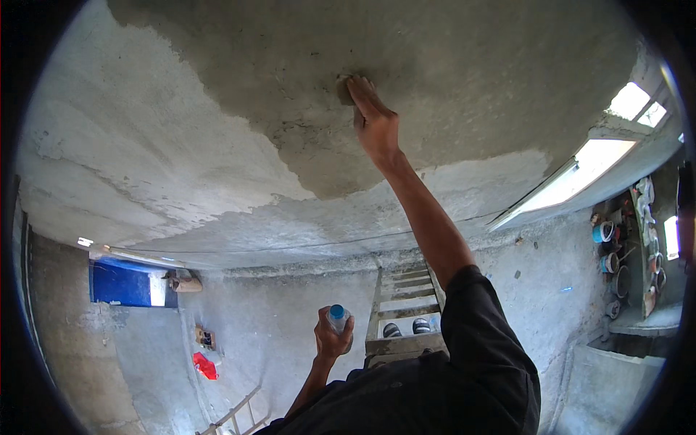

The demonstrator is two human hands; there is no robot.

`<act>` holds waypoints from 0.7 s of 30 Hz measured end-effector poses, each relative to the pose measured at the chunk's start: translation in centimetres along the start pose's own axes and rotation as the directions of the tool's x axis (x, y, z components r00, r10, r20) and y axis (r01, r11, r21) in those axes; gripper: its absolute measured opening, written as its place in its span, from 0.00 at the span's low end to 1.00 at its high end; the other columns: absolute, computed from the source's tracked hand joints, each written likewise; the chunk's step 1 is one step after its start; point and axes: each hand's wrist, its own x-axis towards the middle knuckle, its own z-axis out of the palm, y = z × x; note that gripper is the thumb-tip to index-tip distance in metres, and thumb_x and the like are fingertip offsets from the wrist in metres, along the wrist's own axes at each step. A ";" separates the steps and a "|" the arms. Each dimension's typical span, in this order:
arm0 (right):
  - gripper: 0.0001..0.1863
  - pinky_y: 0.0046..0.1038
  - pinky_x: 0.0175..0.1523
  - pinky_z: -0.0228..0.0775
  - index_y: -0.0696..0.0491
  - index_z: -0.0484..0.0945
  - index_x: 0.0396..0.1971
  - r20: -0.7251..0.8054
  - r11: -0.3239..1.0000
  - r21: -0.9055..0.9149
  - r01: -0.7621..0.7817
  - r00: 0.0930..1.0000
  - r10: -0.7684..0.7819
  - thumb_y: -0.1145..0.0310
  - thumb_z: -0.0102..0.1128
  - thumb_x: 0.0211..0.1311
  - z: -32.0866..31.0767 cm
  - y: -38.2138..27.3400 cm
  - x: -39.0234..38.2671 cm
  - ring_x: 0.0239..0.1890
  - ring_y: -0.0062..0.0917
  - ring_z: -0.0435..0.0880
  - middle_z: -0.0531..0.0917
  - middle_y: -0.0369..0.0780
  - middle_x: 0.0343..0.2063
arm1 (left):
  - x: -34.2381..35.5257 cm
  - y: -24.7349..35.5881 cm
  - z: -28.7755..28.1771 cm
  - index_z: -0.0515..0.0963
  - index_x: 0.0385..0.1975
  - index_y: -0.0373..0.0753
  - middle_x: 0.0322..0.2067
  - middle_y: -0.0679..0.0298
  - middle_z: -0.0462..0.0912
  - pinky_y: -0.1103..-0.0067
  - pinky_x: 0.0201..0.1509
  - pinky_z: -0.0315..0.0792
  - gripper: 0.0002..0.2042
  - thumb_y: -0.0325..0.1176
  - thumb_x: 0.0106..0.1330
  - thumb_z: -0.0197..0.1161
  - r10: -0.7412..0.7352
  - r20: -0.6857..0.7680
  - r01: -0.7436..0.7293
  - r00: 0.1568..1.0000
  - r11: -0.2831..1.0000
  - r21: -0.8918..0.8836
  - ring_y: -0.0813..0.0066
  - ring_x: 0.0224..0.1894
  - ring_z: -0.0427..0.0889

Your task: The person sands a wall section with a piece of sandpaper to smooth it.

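My right hand (373, 116) is stretched up against a grey plastered wall (471, 80), its fingers closed on a small grey-brown pad (344, 90) pressed to the surface. Whether this is a sponge or a sanding piece I cannot make out. Around it the plaster is dark, with fine cracks and a ragged edge against the paler wall. Lower down, in front of my body, my left hand (333, 337) wraps round a clear plastic bottle (336, 319) with a blue cap, held upright.
Below me stands a wooden ladder (407, 304) with dark footwear on a rung. Another ladder (243, 415) shows at the lower left. A red item (205, 366) lies on the floor. Buckets (603, 232) are at the right, near bright wall openings (580, 170). A blue panel (119, 281) is at the left.
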 end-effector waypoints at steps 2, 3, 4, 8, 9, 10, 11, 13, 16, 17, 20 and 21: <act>0.27 0.30 0.53 0.76 0.53 0.78 0.49 -0.014 0.994 0.092 -0.060 0.998 0.062 0.89 0.54 0.46 -0.8 -0.7 1.7 0.54 0.35 0.76 0.79 0.45 0.49 | -0.3 -0.1 -0.2 0.66 0.43 0.37 0.29 0.52 0.80 0.67 0.34 0.75 0.22 0.38 0.55 0.69 -0.032 0.006 0.032 0.999 0.999 -0.007 0.53 0.31 0.82; 0.26 0.30 0.54 0.76 0.53 0.79 0.49 -0.156 0.993 0.113 -0.043 0.986 0.060 0.89 0.54 0.47 -1.5 -0.7 4.2 0.54 0.35 0.77 0.80 0.45 0.48 | -0.5 -0.3 -0.4 0.66 0.43 0.37 0.28 0.52 0.80 0.67 0.34 0.75 0.22 0.38 0.55 0.69 -0.044 0.002 0.044 0.999 0.999 -0.005 0.53 0.31 0.82; 0.25 0.30 0.55 0.75 0.53 0.79 0.48 -0.294 0.992 0.123 -0.022 0.954 0.058 0.89 0.54 0.48 -2.3 -0.6 6.3 0.53 0.35 0.77 0.80 0.45 0.47 | -0.7 -0.4 -0.4 0.66 0.43 0.37 0.28 0.53 0.80 0.67 0.34 0.75 0.22 0.38 0.55 0.69 -0.054 0.004 0.054 0.999 0.999 -0.007 0.53 0.31 0.82; 0.25 0.31 0.57 0.73 0.53 0.79 0.48 -0.339 0.997 0.050 -0.052 0.939 0.066 0.89 0.54 0.49 -1.7 2.2 8.5 0.53 0.34 0.77 0.80 0.44 0.47 | -1.2 0.5 -0.5 0.66 0.43 0.36 0.28 0.52 0.80 0.67 0.34 0.75 0.22 0.39 0.56 0.68 -0.032 -0.005 0.032 0.999 0.999 0.012 0.53 0.31 0.82; 0.25 0.31 0.58 0.72 0.53 0.79 0.47 -0.310 0.998 -0.053 0.018 0.950 -0.033 0.89 0.54 0.49 -0.9 2.6 7.1 0.53 0.34 0.77 0.80 0.43 0.48 | -1.4 0.5 -0.5 0.66 0.43 0.37 0.29 0.52 0.80 0.66 0.34 0.75 0.22 0.39 0.56 0.68 -0.041 -0.001 0.041 0.999 0.999 0.016 0.52 0.31 0.82; 0.24 0.31 0.59 0.71 0.52 0.79 0.47 -0.272 0.984 -0.153 0.090 0.953 -0.130 0.89 0.53 0.49 0.0 3.0 5.8 0.53 0.34 0.77 0.80 0.42 0.48 | -1.4 0.4 -0.3 0.66 0.43 0.37 0.29 0.52 0.80 0.66 0.34 0.75 0.22 0.39 0.56 0.68 -0.049 0.001 0.049 0.999 0.999 0.020 0.52 0.31 0.82; 0.24 0.31 0.59 0.71 0.52 0.79 0.47 -0.271 0.985 -0.147 0.086 0.954 -0.124 0.89 0.53 0.49 0.4 2.1 4.3 0.53 0.34 0.77 0.80 0.42 0.48 | -1.7 0.2 -0.3 0.66 0.43 0.37 0.29 0.52 0.80 0.66 0.34 0.75 0.22 0.39 0.56 0.68 -0.055 -0.003 0.055 0.998 0.998 0.025 0.52 0.31 0.82; 0.21 0.34 0.58 0.72 0.54 0.78 0.48 -0.038 0.999 0.012 0.030 0.999 -0.029 0.85 0.55 0.54 0.2 0.3 1.9 0.52 0.38 0.78 0.79 0.46 0.49 | -1.6 -0.2 -0.2 0.66 0.42 0.37 0.29 0.52 0.80 0.66 0.34 0.75 0.22 0.39 0.56 0.68 -0.068 -0.004 0.068 0.998 0.997 0.038 0.52 0.31 0.82; 0.27 0.31 0.60 0.70 0.51 0.79 0.49 -0.164 0.992 0.124 -0.020 0.986 0.041 0.89 0.54 0.48 -1.6 0.5 3.7 0.53 0.35 0.77 0.79 0.42 0.49 | -1.5 0.1 -0.6 0.66 0.42 0.37 0.29 0.52 0.80 0.66 0.34 0.75 0.22 0.39 0.55 0.69 -0.058 0.005 0.058 0.998 0.997 0.050 0.52 0.31 0.82; 0.27 0.31 0.60 0.70 0.51 0.79 0.49 -0.165 0.992 0.121 -0.022 0.985 0.042 0.89 0.54 0.48 -2.4 0.7 5.3 0.53 0.35 0.77 0.79 0.42 0.49 | -1.5 0.1 -0.6 0.66 0.42 0.37 0.29 0.52 0.80 0.66 0.34 0.75 0.22 0.39 0.55 0.69 -0.058 0.009 0.057 0.998 0.997 0.051 0.52 0.31 0.82; 0.26 0.30 0.60 0.70 0.52 0.79 0.49 -0.321 0.992 0.053 -0.112 0.939 0.123 0.88 0.55 0.48 -2.7 2.7 8.2 0.54 0.35 0.76 0.79 0.42 0.49 | -1.6 0.0 -0.4 0.66 0.42 0.37 0.29 0.52 0.80 0.66 0.34 0.75 0.21 0.39 0.56 0.69 -0.066 0.019 0.066 0.998 0.998 0.000 0.52 0.31 0.82; 0.25 0.30 0.60 0.70 0.52 0.79 0.48 -0.322 0.998 -0.055 -0.021 0.947 0.003 0.88 0.55 0.48 -1.7 3.5 7.4 0.54 0.35 0.77 0.79 0.43 0.49 | -1.5 0.0 -0.3 0.66 0.42 0.37 0.29 0.52 0.80 0.66 0.35 0.75 0.21 0.39 0.56 0.68 -0.049 0.018 0.049 0.999 0.999 0.001 0.52 0.31 0.82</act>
